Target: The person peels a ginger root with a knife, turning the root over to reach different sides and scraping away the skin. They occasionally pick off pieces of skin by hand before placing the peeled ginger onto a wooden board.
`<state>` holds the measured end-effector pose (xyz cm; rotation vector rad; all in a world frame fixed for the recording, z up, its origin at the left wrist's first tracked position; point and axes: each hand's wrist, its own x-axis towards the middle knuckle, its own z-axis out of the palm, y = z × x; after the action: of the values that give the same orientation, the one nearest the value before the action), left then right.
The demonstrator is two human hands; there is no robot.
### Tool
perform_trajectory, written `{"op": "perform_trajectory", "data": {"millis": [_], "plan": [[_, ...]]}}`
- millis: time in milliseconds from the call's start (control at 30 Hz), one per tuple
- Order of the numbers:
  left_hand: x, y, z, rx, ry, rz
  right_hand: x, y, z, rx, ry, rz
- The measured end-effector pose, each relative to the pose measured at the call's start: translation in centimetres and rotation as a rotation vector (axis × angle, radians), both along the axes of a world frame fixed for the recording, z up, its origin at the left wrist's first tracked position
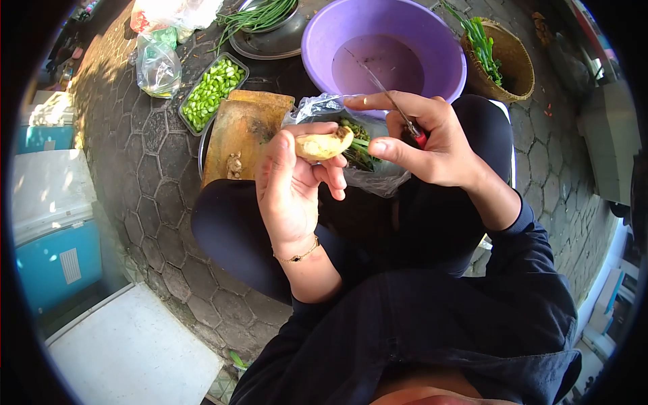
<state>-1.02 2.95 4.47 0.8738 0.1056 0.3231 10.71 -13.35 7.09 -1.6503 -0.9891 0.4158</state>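
My left hand (287, 179), with a thin bracelet at the wrist, holds a pale yellow, mostly peeled piece of ginger (322, 144) between thumb and fingers. Brown skin still shows at its right end. In my right hand (432, 138) is a knife (398, 108) with a red and black handle, its thin blade pointing up and away to the left. The right thumb reaches close to the ginger. Below both hands, an open clear plastic bag (385, 181) holds green trimmings and scraps. A small knobbly root (234, 166) lies on the wooden cutting board (236, 138).
Beyond the bag stands a purple basin (317, 50) with some water. A tray of chopped green vegetables (212, 93), a metal bowl with long green beans (260, 17) and plastic bags (158, 67) are left of it. A woven basket (516, 64) with green leaves stands right.
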Motion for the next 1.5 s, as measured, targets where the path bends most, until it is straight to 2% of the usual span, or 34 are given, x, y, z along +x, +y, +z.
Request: {"op": "perform_trajectory", "data": {"millis": [33, 167, 300, 400, 467, 533, 600, 667, 733, 800, 867, 900, 933, 1000, 1067, 1167, 1233, 1367, 1433, 1500], "plan": [[0.2, -0.4, 0.4, -0.001, 0.070, 0.015, 0.0, 0.1, -0.4, 0.035, -0.017, 0.000], [0.7, -1.0, 0.0, -0.019, 0.082, -0.002, -0.8, 0.3, -0.1, 0.050, 0.018, -0.025], [1.1, -1.7, -0.2, -0.027, 0.012, 0.022, -0.9, 0.3, 0.2, 0.038, 0.023, -0.080], [1.3, -2.0, 0.1, 0.039, -0.014, 0.091, -0.9, 0.5, -0.2, 0.083, -0.009, -0.131], [1.6, -1.6, -0.4, 0.206, -0.031, 0.093, -1.0, 0.6, -0.5, 0.070, -0.017, -0.107], [2.1, -1.8, -0.8, 0.186, -0.030, 0.138, -1.0, 0.6, -0.5, 0.058, -0.023, -0.082], [2.4, -1.9, -1.3, 0.013, -0.016, 0.178, -1.1, 0.6, -0.1, -0.004, 0.014, -0.046], [2.5, -1.7, -1.9, -0.037, -0.028, 0.170, -0.7, 0.3, 0.1, 0.005, -0.076, 0.034], [2.6, -1.6, -1.8, -0.315, -0.075, 0.123, -0.9, 0.1, 0.4, 0.094, 0.355, 0.074], [2.7, -1.6, -1.7, -0.318, -0.062, 0.126, -0.4, 0.3, -0.6, 0.086, 0.294, 0.121], [2.6, -1.6, -1.8, -0.327, -0.036, 0.123, -0.5, 0.6, -1.0, 0.151, 0.044, 0.167], [2.6, -1.5, -1.8, -0.327, -0.034, 0.121, -0.3, -0.1, 0.0, -0.028, 0.042, 0.209], [2.6, -1.4, -2.0, -0.322, -0.034, 0.108, -0.3, -0.2, -0.1, -0.029, 0.043, 0.206], [2.5, -1.2, -2.4, -0.316, -0.031, 0.098, -0.3, -0.1, -0.7, -0.038, -0.245, 0.230], [2.3, -0.9, -2.7, -0.307, -0.133, -0.009, -0.7, -0.1, -0.2, -0.053, -0.203, 0.220], [2.3, -0.8, -2.7, -0.313, -0.114, -0.004, -0.8, 0.0, -0.4, -0.104, -0.201, 0.216], [2.2, -0.7, -2.7, -0.324, -0.100, 0.004, -0.7, 0.3, -1.2, 0.047, -0.392, 0.163], [2.0, -0.5, -2.7, -0.335, -0.111, -0.015, -0.8, 0.2, -0.8, 0.047, -0.389, 0.179], [1.9, -0.5, -2.6, -0.346, -0.081, 0.007, -0.9, -0.1, -0.1, -0.118, -0.253, 0.235], [1.9, -0.5, -2.7, -0.355, -0.052, 0.027, -0.9, 0.0, -0.3, -0.080, -0.274, 0.229]]}}
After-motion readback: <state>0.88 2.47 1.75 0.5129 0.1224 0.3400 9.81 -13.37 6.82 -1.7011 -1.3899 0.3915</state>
